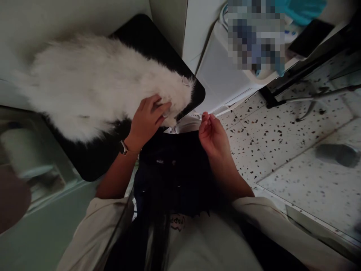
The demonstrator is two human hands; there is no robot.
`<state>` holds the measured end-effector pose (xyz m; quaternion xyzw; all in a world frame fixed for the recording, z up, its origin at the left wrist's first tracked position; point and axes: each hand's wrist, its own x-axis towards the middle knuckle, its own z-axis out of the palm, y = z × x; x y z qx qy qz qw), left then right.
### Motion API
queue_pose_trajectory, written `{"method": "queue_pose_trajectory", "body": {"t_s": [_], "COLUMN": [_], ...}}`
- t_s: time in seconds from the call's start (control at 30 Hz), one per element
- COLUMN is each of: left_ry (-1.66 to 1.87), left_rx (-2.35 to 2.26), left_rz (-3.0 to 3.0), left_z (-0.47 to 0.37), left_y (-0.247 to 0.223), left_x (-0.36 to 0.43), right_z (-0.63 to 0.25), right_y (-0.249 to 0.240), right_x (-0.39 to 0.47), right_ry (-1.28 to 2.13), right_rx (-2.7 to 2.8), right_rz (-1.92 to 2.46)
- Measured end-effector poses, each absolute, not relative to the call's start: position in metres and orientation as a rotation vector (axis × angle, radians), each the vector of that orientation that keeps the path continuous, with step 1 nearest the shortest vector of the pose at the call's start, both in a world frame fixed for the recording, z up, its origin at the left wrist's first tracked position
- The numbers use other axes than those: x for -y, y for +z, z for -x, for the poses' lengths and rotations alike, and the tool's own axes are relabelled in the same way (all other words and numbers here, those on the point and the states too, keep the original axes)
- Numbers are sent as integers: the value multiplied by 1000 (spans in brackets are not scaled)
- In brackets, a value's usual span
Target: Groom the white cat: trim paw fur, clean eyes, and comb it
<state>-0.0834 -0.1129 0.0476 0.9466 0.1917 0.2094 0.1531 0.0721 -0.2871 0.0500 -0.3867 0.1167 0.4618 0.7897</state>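
A white, long-haired animal (93, 82), a cat or small dog, lies on a black table top (172, 60) with its head towards the right corner. My left hand (149, 114) is on its head, fingers bent around the side near the face and pressed into the fur. A watch is on that wrist. Just off the table corner, my right hand (213, 131) is raised with thumb and fingertips pinched together. Something thin and pale seems to show at those fingertips, too small to name. The animal's face is mostly hidden by my left hand and the viewing angle.
A white cart (229, 64) stands beyond the table corner, its top partly pixelated, with a dark phone-like slab (311, 37) and a turquoise item (307, 9). Metal stand legs (307, 98) rest on the speckled floor (248, 139). A paper roll (24, 152) lies at left.
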Motion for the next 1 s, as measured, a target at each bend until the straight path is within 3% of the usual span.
{"method": "queue_pose_trajectory", "body": {"t_s": [0.3,0.57,1.0], "left_ry": [468,488,470], "left_rx": [-251,-471,-488], "left_rz": [-2660,-2210,-2158], "left_z": [61,43,14], "left_y": [61,73,90], "left_x": [81,66,48], "right_z": [-53,-48,-55], "right_y": [36,48,52], "right_x": [270,247,226], "right_ry": [1005,683,593], "right_rx": [-129,164,500], "right_rz": [897,1249,1308]}}
